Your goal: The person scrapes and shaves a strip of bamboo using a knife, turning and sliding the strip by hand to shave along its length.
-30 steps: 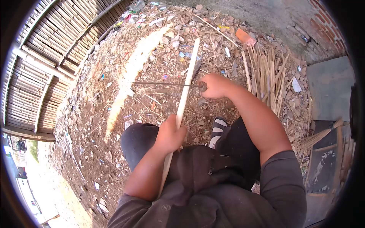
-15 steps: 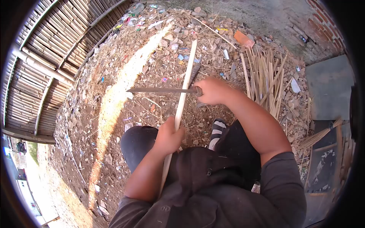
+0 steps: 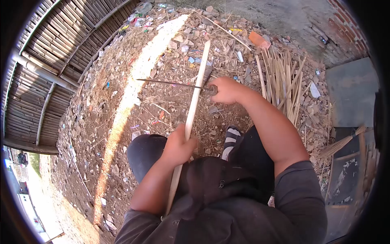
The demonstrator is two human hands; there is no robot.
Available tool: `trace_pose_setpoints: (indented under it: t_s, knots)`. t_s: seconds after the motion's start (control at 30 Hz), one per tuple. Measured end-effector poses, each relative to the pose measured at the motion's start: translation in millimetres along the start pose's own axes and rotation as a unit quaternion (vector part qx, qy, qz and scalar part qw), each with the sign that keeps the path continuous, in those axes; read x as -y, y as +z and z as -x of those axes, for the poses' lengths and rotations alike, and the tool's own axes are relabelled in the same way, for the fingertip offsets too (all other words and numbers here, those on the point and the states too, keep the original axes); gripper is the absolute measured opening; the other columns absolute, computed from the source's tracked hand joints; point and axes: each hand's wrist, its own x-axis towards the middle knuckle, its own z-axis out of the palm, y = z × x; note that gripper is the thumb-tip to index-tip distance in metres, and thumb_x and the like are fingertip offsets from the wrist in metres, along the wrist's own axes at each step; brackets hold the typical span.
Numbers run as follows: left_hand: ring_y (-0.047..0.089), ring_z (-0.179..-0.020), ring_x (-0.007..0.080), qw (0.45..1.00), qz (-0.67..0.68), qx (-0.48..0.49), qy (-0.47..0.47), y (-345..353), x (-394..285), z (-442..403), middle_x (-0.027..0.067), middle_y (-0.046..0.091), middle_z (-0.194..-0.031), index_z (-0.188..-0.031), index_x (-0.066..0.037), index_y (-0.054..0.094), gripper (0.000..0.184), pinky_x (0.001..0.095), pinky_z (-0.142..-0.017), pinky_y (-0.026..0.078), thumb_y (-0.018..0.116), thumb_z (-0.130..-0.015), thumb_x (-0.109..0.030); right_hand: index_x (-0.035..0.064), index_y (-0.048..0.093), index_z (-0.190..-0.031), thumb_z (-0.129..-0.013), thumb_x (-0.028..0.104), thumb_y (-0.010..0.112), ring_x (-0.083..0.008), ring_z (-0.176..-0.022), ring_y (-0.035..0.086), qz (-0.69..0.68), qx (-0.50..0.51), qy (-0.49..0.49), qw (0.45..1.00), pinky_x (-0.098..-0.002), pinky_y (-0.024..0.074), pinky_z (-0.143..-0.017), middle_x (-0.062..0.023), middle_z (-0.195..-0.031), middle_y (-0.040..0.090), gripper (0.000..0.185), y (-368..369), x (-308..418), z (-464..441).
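A long pale strip of split bamboo [image 3: 198, 87] slants up from my lap, its lower end against my shirt. My left hand [image 3: 178, 147] is closed around its lower part, just above my thigh. In my right hand [image 3: 226, 90] I grip the handle of a knife with a long, dark, narrow blade [image 3: 166, 82]. The blade points left and crosses the strip above my left hand, its thin edge toward me. Whether it cuts into the strip I cannot tell. A dark, ridged object [image 3: 207, 74] lies partly hidden behind the strip, near the knife handle.
A pile of split bamboo strips [image 3: 284, 79] lies on the stony, littered ground to the right. An orange brick [image 3: 259, 40] sits beyond it. A bamboo wall [image 3: 44, 77] stands left, a plastered wall [image 3: 284, 20] at the back, and a grey panel [image 3: 350, 93] right.
My right hand has moved slightly away from me and turned the knife, so the blade shows thinner and its tip sits higher. My left hand still holds the strip in nearly the same place.
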Motion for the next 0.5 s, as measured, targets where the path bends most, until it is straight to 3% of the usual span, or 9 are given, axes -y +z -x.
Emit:
trace_pose_setpoints:
  t_s: [0.07, 0.13, 0.2, 0.3, 0.4, 0.43, 0.5]
  knots:
    - [0.07, -0.062, 0.0284, 0.999, 0.052, 0.011, -0.001, -3.8, -6.8, 0.4, 0.0211, 0.066, -0.076, -0.099, 0.004, 0.053, 0.028, 0.0418, -0.055, 0.054, 0.067, -0.088, -0.016, 0.0038, 0.074, -0.109, -0.072, 0.024, 0.076, -0.0368, -0.074, 0.07, 0.005, -0.055, -0.031, 0.998, -0.0448, 0.0553, -0.071, -0.02, -0.08, 0.071, 0.043, -2.8, 16.7, 7.1]
    - [0.07, -0.061, 0.027, 0.996, 0.084, 0.0, 0.015, -1.6, 0.4, 1.4, 0.0204, 0.066, -0.075, -0.099, 0.005, 0.053, 0.027, 0.0416, -0.053, 0.054, 0.067, -0.088, -0.016, 0.0037, 0.073, -0.112, -0.072, 0.023, 0.076, -0.0369, -0.075, 0.071, 0.059, -0.017, -0.037, 0.997, -0.0454, 0.0555, -0.071, -0.0216, -0.083, 0.071, 0.044, -12.0, 33.3, 17.7]
    - [0.07, -0.06, 0.0271, 1.0, 0.023, -0.004, 0.012, -0.1, 1.4, 2.0, 0.0198, 0.066, -0.074, -0.1, 0.004, 0.053, 0.026, 0.0412, -0.053, 0.054, 0.066, -0.089, -0.016, 0.0034, 0.073, -0.114, -0.073, 0.022, 0.076, -0.0372, -0.076, 0.071, 0.134, 0.022, -0.053, 0.989, -0.0456, 0.0556, -0.071, -0.023, -0.085, 0.071, 0.045, -11.1, 34.2, 19.8]
    - [0.07, -0.059, 0.0283, 1.0, -0.006, -0.008, 0.002, 0.0, -2.0, 4.8, 0.0198, 0.066, -0.073, -0.1, 0.005, 0.053, 0.026, 0.0413, -0.052, 0.054, 0.066, -0.09, -0.016, 0.0044, 0.074, -0.111, -0.072, 0.023, 0.076, -0.0389, -0.077, 0.07, -0.031, -0.063, 0.037, 0.997, -0.0472, 0.0554, -0.072, -0.0231, -0.083, 0.07, 0.043, -10.4, 2.8, 5.5]
    - [0.07, -0.059, 0.0304, 1.0, 0.011, -0.005, -0.003, -1.8, -4.0, 1.9, 0.0207, 0.066, -0.073, -0.099, 0.005, 0.052, 0.028, 0.0417, -0.052, 0.054, 0.066, -0.09, -0.016, 0.0052, 0.074, -0.107, -0.072, 0.022, 0.076, -0.0393, -0.078, 0.07, 0.005, -0.119, -0.032, 0.992, -0.0479, 0.055, -0.073, -0.0222, -0.081, 0.07, 0.039, 2.3, -5.8, 1.4]
    - [0.07, -0.059, 0.0311, 1.0, 0.02, -0.004, -0.007, -2.0, -1.4, 2.7, 0.0211, 0.066, -0.073, -0.099, 0.006, 0.052, 0.028, 0.0417, -0.052, 0.054, 0.067, -0.09, -0.016, 0.0057, 0.074, -0.105, -0.072, 0.022, 0.075, -0.0383, -0.08, 0.071, 0.024, -0.048, -0.025, 0.998, -0.0478, 0.0549, -0.075, -0.0215, -0.08, 0.07, 0.037, -8.1, 11.6, 8.9]
    - [0.07, -0.061, 0.0309, 0.999, -0.018, -0.018, 0.045, 0.6, 8.8, -0.2, 0.0207, 0.066, -0.073, -0.1, 0.005, 0.052, 0.028, 0.0423, -0.053, 0.054, 0.067, -0.09, -0.017, 0.0062, 0.074, -0.098, -0.074, 0.022, 0.072, -0.0389, -0.084, 0.07, 0.061, -0.015, -0.019, 0.998, -0.0481, 0.0554, -0.077, -0.0203, -0.084, 0.071, 0.029, -19.3, 22.9, 12.7]
